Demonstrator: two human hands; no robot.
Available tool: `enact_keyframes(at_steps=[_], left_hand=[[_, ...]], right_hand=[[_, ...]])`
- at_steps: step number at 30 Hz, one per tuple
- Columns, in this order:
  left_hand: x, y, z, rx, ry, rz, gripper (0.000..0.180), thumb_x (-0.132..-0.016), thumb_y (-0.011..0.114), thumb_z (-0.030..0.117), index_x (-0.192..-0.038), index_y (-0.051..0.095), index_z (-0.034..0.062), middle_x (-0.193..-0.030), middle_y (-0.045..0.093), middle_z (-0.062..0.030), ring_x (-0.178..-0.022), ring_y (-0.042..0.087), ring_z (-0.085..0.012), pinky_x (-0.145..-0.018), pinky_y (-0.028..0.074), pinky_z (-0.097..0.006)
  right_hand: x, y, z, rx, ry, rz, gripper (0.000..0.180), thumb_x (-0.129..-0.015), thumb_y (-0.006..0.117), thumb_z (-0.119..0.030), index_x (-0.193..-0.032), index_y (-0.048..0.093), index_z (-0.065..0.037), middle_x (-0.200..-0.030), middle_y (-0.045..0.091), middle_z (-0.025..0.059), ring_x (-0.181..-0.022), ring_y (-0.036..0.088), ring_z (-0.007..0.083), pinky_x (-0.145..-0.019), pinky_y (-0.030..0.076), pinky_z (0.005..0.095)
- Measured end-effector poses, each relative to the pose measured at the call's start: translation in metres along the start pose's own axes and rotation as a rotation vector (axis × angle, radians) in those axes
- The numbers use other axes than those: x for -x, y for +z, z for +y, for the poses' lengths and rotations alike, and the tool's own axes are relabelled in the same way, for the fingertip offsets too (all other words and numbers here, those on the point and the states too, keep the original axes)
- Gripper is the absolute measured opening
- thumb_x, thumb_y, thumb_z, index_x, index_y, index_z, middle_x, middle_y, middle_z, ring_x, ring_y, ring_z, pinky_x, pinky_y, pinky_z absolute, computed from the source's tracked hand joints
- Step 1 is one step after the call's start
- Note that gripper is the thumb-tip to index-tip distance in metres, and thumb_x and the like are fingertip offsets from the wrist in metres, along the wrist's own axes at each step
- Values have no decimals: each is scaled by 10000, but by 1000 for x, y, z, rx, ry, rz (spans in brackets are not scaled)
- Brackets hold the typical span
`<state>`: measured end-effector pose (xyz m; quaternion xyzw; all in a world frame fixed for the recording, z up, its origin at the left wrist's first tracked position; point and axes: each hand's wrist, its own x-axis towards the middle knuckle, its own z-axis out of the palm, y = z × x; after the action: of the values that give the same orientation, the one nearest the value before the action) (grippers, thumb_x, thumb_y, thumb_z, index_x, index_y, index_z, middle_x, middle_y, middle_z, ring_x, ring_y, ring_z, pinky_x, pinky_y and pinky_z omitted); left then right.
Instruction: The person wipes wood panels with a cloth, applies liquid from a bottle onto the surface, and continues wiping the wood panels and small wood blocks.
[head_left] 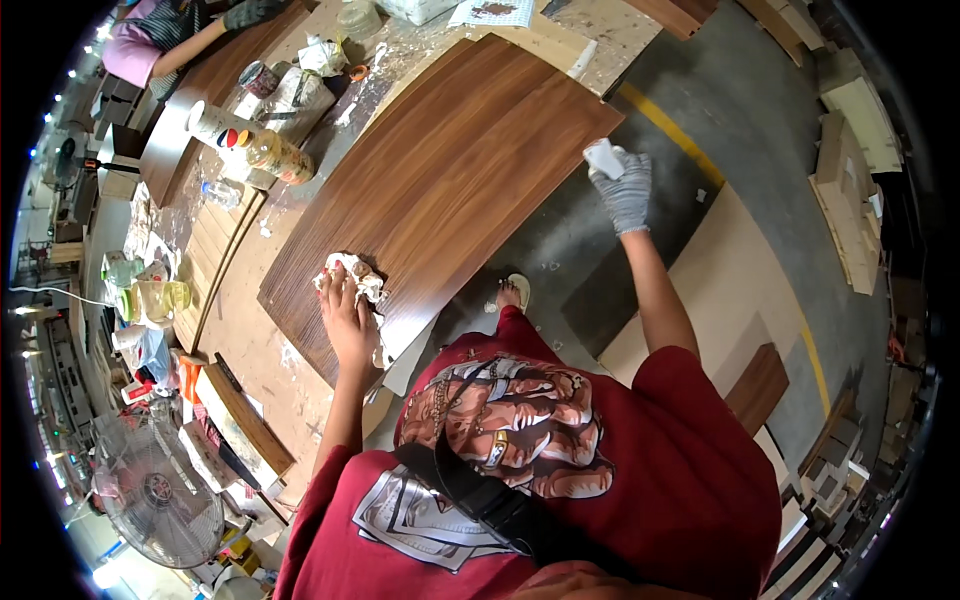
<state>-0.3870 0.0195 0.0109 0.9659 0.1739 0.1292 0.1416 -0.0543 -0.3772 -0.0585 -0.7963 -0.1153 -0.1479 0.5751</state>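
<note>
A large brown wood-grain board (450, 165) lies slantwise across the worktable. At its near left end, my bare left hand (347, 318) presses a crumpled whitish rag (368, 279) down on the surface, fingers bent over it. My right hand (626, 196), in a grey knitted glove, is off the board's right edge, near its far right corner. Between its fingers is a small, flat white piece (602, 157); whether it is a scraper or folded cloth I cannot tell.
Bottles (275, 155), a tin (258, 79) and stained containers crowd the table's left side. Another person's gloved hand (250, 13) rests by a second brown board (205, 110) at the far left. A fan (157, 490) stands lower left. Panels (700, 270) lie on the right.
</note>
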Motion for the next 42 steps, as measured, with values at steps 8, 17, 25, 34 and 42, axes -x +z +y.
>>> enact_keyframes(at_steps=[8,17,25,34,42], left_hand=[[-2,-2,3,1,-7,-11,411,-897,574,67,-1300,596,-10,-1518,470,-151,-1436,366,-413,-1208,256,-515],[-2,-3,3,-6,-8,-17,403,-897,574,81,-1288,596,-10,-1520,470,-147,-1437,366,-412,-1201,269,-515],[-2,-1,2,-4,24,13,408,-901,574,72,-1303,596,8,-1520,472,-145,-1428,377,-416,-1200,270,-517],[-1,2,-2,10,30,32,440,-896,567,50,-1335,594,37,-1519,471,-143,-1428,382,-408,-1202,273,-512],[3,5,-8,26,46,49,400,-917,586,87,-1315,611,52,-1527,463,-123,-1440,363,-400,-1201,268,-524]], right_hand=[[-98,-50,85,599,4,85,528,-690,918,-251,-1095,668,-21,-1073,639,155,-971,647,287,-873,546,388],[-62,-24,93,213,23,66,425,-716,884,-42,-1081,667,-32,-1045,706,76,-947,666,141,-868,558,304],[24,5,4,232,-81,9,553,-626,918,-103,-1104,646,-43,-1068,592,96,-951,611,228,-887,517,349],[127,47,-87,179,-125,-80,534,-641,884,-113,-1106,629,-49,-1030,603,124,-921,615,288,-839,529,372],[174,59,-120,134,-162,-240,538,-617,858,-184,-1096,637,-74,-1012,545,145,-912,594,327,-828,528,417]])
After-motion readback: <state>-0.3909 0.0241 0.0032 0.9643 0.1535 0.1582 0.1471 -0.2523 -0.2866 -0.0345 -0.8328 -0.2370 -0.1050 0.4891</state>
